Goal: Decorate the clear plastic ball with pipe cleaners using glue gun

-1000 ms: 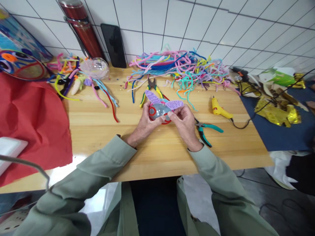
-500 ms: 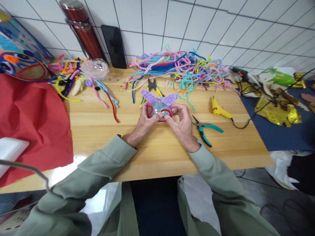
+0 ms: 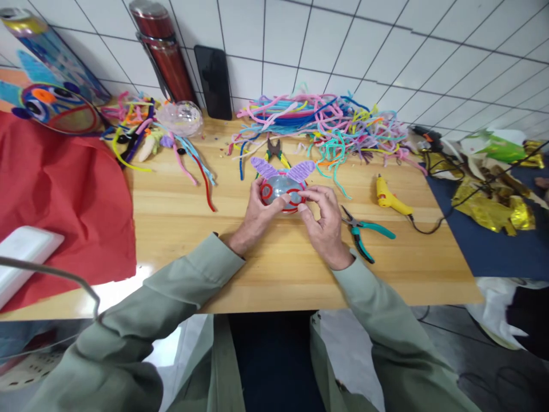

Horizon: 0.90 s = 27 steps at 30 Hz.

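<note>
A clear, rounded plastic craft piece (image 3: 281,184) has two purple pipe-cleaner ears on top and red pipe-cleaner rings on its front. My left hand (image 3: 262,210) is closed around its left side, with the thumb lying across the front near the right-hand red ring (image 3: 294,197). At the opposite side, my right hand (image 3: 323,220) has its thumb and index finger bent in a pinch on the piece's right edge, by that ring. Just behind the piece lie yellow-handled pliers (image 3: 274,151). Teal-handled pliers (image 3: 358,229) rest beside my right hand.
Many coloured pipe cleaners (image 3: 317,123) are heaped along the tiled wall. A yellow glue gun (image 3: 392,197) with a cord lies right. A phone (image 3: 213,83), a red flask (image 3: 167,57) and a clear plastic ball (image 3: 180,118) stand back left. Red cloth (image 3: 98,212) covers the left side.
My right thumb has drawn back from the front of the craft piece toward its right edge. My left hand keeps its hold. The whole view has shifted slightly.
</note>
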Motion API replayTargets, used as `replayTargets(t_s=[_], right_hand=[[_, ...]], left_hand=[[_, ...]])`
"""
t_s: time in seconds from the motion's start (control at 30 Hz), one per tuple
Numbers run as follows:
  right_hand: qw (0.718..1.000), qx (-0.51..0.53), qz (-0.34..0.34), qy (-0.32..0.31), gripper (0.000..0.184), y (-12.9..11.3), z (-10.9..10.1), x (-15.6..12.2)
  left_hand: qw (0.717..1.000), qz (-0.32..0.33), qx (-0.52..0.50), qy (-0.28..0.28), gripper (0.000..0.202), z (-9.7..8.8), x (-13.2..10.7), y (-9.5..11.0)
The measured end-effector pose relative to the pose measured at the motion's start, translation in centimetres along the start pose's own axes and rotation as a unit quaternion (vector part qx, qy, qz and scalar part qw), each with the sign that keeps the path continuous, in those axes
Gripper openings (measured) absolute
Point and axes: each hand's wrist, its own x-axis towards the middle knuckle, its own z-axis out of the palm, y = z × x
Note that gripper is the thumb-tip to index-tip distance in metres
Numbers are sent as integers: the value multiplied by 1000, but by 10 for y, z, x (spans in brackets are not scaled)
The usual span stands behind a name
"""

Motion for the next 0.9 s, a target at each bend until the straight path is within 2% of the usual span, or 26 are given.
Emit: replayTargets(t_s=[0.13,0.27,0.43,0.53,0.73,0.9], right_hand=[[1000,3,-7,-5,26,2,1,-3],[999,6,17,-30,33,5,3,-7],[998,27,51,-35,35,7,5,-12],[998,22,57,-34,35,7,6,-12],[998,22,47,-24,31,7,4,-8],[999,-2,31,-4,26,7,3,-5]], left_hand=[[997,56,45,31,95,4,-1,4],[993,90,62,51,98,8,-2,8],[993,71,65,64,101,11,-2,11],[996,45,43,61,93,12,-3,11],[999,17,15,42,83,11,-1,11],[999,24,20,35,81,10,-2,8]])
